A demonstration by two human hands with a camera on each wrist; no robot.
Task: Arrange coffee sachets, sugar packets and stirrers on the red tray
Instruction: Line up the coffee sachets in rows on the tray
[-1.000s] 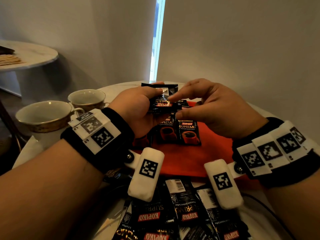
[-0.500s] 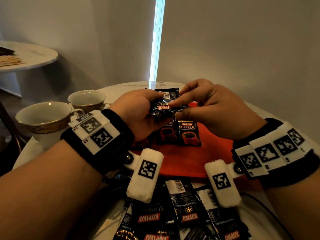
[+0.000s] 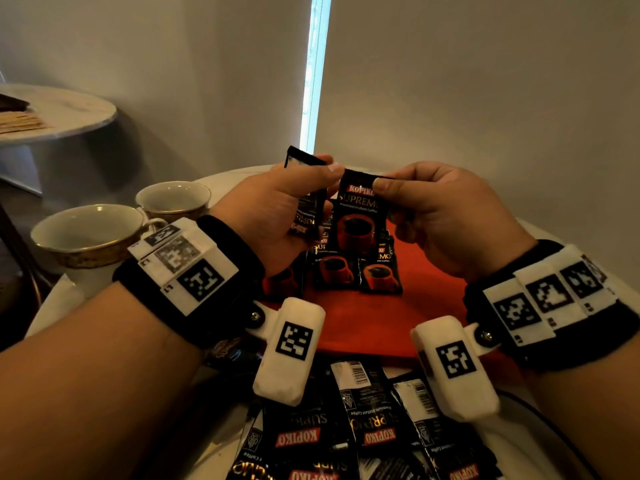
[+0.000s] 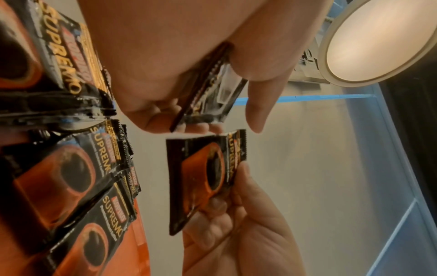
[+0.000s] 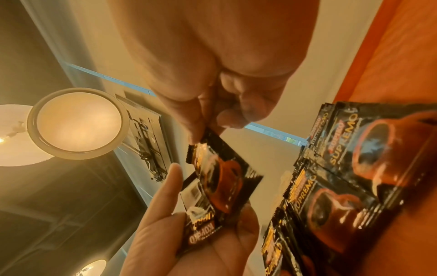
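Fingers and thumb of the right hand (image 3: 446, 220) pinch the top edge of a black foil coffee sachet printed with a red cup (image 3: 356, 220), which hangs upright, face toward the camera, above the far part of the flat red tray (image 3: 381, 327). Beside it, the left hand (image 3: 273, 209) holds a second black coffee sachet (image 3: 306, 202) edge-on between its thumb and curled fingers; the two sachets stand just apart, the right one slightly nearer the viewer. In the left wrist view the pinched sachet (image 4: 203, 179) shows its cup print, with the right thumb laid across its upper part, while the left-hand sachet (image 4: 210, 97) sits clamped in the palm. In the right wrist view the pinching fingertips (image 5: 201, 130) close on the sachet's serrated top edge. On the tray below the hands, a row of matching black sachets (image 3: 356, 271) lies face up, edges overlapping. A loose heap of further black sachets (image 3: 363, 431) lies on the white round table (image 3: 52, 306) at the near side, off the tray. Two white, gold-rimmed ceramic cups (image 3: 90, 233) stand to the left of the tray.
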